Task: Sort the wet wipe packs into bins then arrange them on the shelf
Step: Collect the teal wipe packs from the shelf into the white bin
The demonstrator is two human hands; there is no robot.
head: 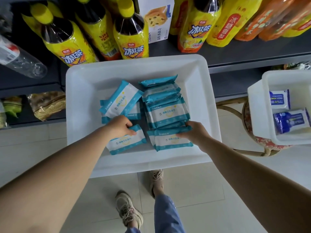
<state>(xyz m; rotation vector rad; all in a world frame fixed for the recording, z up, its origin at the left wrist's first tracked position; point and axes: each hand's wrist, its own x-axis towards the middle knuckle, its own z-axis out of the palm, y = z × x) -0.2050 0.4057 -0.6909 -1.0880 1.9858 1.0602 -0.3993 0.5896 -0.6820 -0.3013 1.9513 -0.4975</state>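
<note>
Two teal wet wipe packs in the white bin (80, 91) are gripped: near-left pack (127, 142) by left hand (120, 126), near-right pack (171, 140) (stack just beyond fingertips) by right hand (196, 133).

Both arms reaching toward frame centre.
Left hand (120, 126) is curled, fingers bent; right hand (196, 132) is lowered, fingers closed.

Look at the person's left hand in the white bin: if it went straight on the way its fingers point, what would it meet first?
Probably the teal wet wipe pack lying under the right hand. The left hand points right across the front-left pack it touches; depth is unclear.
</note>
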